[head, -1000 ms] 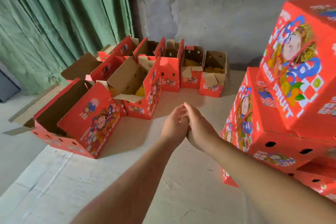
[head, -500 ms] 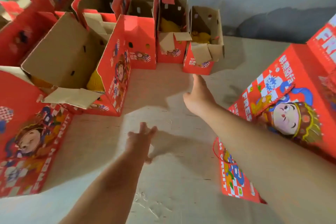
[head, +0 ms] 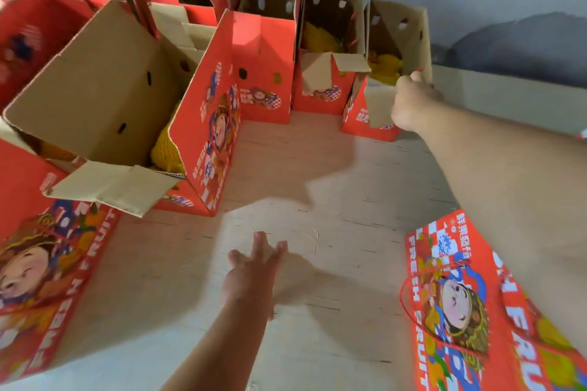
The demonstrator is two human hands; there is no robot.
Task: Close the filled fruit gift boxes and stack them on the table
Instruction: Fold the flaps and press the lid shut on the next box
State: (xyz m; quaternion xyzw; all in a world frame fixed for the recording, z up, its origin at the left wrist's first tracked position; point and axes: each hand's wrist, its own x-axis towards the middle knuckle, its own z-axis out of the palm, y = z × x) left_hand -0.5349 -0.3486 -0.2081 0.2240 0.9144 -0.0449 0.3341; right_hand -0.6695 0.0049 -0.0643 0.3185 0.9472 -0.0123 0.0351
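Soft, even daylight; the arms cast broad, blurred shadows on the counter (head: 317, 187). Motion blur smears the upper left, and wide-angle distortion bends the edges.

Two bare forearms reach into view from the bottom edge, with no sleeve, watch, bracelet or glove on either. The left hand (head: 251, 276) is small in the frame and blurred, its fingers short and rounded. The right hand (head: 411, 101) shows its back and knuckles; its forearm looks broad, swollen by the wide lens. No rings show on either hand.
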